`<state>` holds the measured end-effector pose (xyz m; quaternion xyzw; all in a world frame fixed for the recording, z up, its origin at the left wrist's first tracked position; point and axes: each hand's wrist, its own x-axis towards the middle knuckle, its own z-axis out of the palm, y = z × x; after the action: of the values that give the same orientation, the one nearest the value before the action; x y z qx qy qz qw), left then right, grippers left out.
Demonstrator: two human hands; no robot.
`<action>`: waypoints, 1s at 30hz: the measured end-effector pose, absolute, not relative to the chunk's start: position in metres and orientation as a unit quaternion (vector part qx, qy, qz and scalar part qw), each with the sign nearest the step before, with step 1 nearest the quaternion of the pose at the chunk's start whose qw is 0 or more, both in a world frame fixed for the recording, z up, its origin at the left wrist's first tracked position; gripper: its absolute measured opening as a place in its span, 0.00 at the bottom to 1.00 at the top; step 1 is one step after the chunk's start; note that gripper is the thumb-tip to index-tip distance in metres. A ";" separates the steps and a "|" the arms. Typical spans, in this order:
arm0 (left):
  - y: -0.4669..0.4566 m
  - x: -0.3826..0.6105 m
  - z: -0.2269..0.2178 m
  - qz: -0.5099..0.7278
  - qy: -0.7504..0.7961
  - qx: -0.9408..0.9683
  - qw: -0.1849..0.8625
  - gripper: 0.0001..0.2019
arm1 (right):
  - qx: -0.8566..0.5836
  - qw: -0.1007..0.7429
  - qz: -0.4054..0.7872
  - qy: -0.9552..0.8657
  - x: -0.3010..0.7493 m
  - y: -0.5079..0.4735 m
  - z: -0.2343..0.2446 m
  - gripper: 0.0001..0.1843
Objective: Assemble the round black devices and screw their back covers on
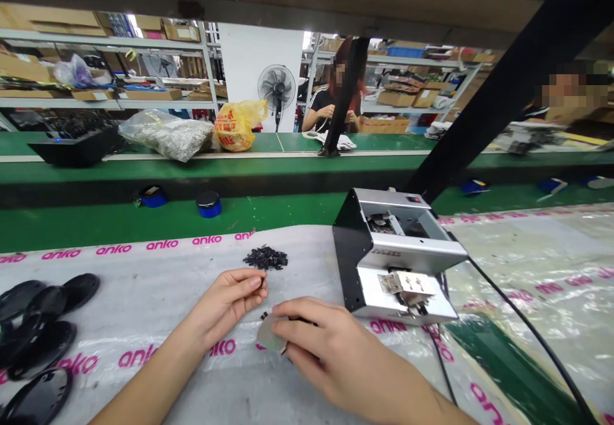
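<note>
Left hand point(225, 306) hovers over the middle of the frame, its thumb and forefinger point(251, 278) closed narrowly on a tiny dark piece point(261, 281). Right hand point(326, 348) sits just beside it at lower centre, with its fingers point(307, 316) curled over a grey oval plate point(268, 334), holding it at the edge and tilted. A few dark bits point(263, 315) lie near that plate, and a heap of small black parts point(265, 258) sits just above the left hand.

All of this rests on a surface covered with a plastic sheet point(144, 278) printed with pink "anko" lettering. To the right of the hands stands a silver-and-black benchtop machine point(398, 258), with metal plates point(407, 287) at its front and a black cable point(530, 332) running toward the lower right. Black oval pieces point(38, 326) overlap at the lower left edge.

Beyond the sheet, two blue-lidded jars point(208, 204) stand on a green bench point(288, 210). Farther off, a co-worker point(326, 102) in a dark striped top works at the far bench, near a standing fan point(277, 89), a yellow plastic bag point(237, 124) and a clear bag of metal parts point(165, 134). Shelves of cardboard boxes point(105, 95) fill the upper left.
</note>
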<state>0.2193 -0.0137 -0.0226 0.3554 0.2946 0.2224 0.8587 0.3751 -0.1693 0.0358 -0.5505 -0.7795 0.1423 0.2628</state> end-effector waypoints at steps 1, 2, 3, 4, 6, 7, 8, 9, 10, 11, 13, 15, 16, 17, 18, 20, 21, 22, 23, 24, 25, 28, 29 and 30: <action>-0.014 0.219 -0.022 0.220 0.293 0.358 0.859 0.14 | -0.548 0.257 0.140 -0.784 0.375 -0.169 0.036 0.14; -0.014 0.219 -0.022 0.218 0.291 0.361 0.858 0.14 | -0.544 0.252 0.141 -0.788 0.375 -0.169 0.035 0.13; -0.014 0.219 -0.022 0.217 0.290 0.364 0.858 0.14 | -0.541 0.247 0.144 -0.791 0.374 -0.169 0.034 0.13; -0.014 0.219 -0.022 0.217 0.289 0.366 0.858 0.13 | -0.538 0.243 0.146 -0.794 0.374 -0.169 0.033 0.13; -0.014 0.219 -0.022 0.215 0.287 0.371 0.857 0.13 | -0.533 0.239 0.142 -0.799 0.370 -0.169 0.031 0.15; -0.014 0.219 -0.022 0.214 0.286 0.373 0.856 0.13 | -0.530 0.243 0.130 -0.802 0.368 -0.169 0.029 0.14; -0.015 0.219 -0.023 0.213 0.285 0.376 0.856 0.13 | -0.524 0.252 0.113 -0.806 0.366 -0.169 0.028 0.12; -0.015 0.219 -0.023 0.211 0.285 0.379 0.855 0.13 | -0.519 0.262 0.094 -0.808 0.364 -0.169 0.027 0.09; -0.015 0.219 -0.023 0.209 0.284 0.382 0.854 0.13 | -0.514 0.272 0.076 -0.810 0.363 -0.170 0.027 0.09; -0.015 0.219 -0.023 0.208 0.283 0.384 0.854 0.12 | -0.510 0.279 0.061 -0.812 0.362 -0.170 0.027 0.10; -0.015 0.218 -0.023 0.205 0.283 0.389 0.852 0.12 | -0.510 0.284 0.051 -0.810 0.364 -0.170 0.027 0.12; -0.016 0.218 -0.023 0.199 0.285 0.394 0.851 0.11 | -0.516 0.280 0.062 -0.807 0.367 -0.170 0.029 0.13; -0.016 0.217 -0.023 0.194 0.286 0.397 0.851 0.11 | -0.519 0.279 0.069 -0.805 0.368 -0.170 0.030 0.13; -0.017 0.217 -0.022 0.188 0.287 0.399 0.850 0.11 | -0.522 0.279 0.074 -0.803 0.368 -0.170 0.031 0.13; -0.017 0.217 -0.022 0.183 0.288 0.400 0.851 0.11 | -0.524 0.280 0.074 -0.801 0.367 -0.170 0.031 0.13; -0.018 0.217 -0.020 0.177 0.290 0.400 0.851 0.10 | -0.535 0.286 0.058 -0.793 0.362 -0.170 0.030 0.12; -0.018 0.217 -0.020 0.175 0.291 0.400 0.851 0.09 | -0.540 0.286 0.042 -0.790 0.358 -0.170 0.028 0.12; -0.018 0.217 -0.019 0.173 0.291 0.401 0.851 0.09 | -0.547 0.280 0.026 -0.789 0.354 -0.170 0.024 0.12; -0.018 0.217 -0.018 0.171 0.290 0.404 0.850 0.09 | -0.554 0.271 0.003 -0.787 0.349 -0.170 0.019 0.13; -0.019 0.217 -0.018 0.169 0.288 0.407 0.850 0.08 | -0.564 0.261 -0.026 -0.783 0.345 -0.168 0.014 0.14; -0.019 0.217 -0.018 0.171 0.286 0.409 0.850 0.08 | -0.572 0.251 -0.059 -0.779 0.340 -0.167 0.007 0.16; -0.019 0.218 -0.018 0.191 0.282 0.404 0.849 0.08 | -0.599 0.243 -0.136 -0.751 0.328 -0.161 -0.012 0.17; -0.019 0.218 -0.018 0.197 0.281 0.401 0.849 0.08 | -0.607 0.246 -0.147 -0.741 0.324 -0.159 -0.018 0.17; -0.020 0.218 -0.019 0.201 0.281 0.400 0.849 0.08 | -0.615 0.248 -0.152 -0.733 0.322 -0.158 -0.022 0.17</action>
<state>0.2184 -0.0196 -0.0190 0.3999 0.2810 0.2013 0.8489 0.3218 -0.1580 -0.0220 -0.6151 -0.7329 -0.1521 0.2476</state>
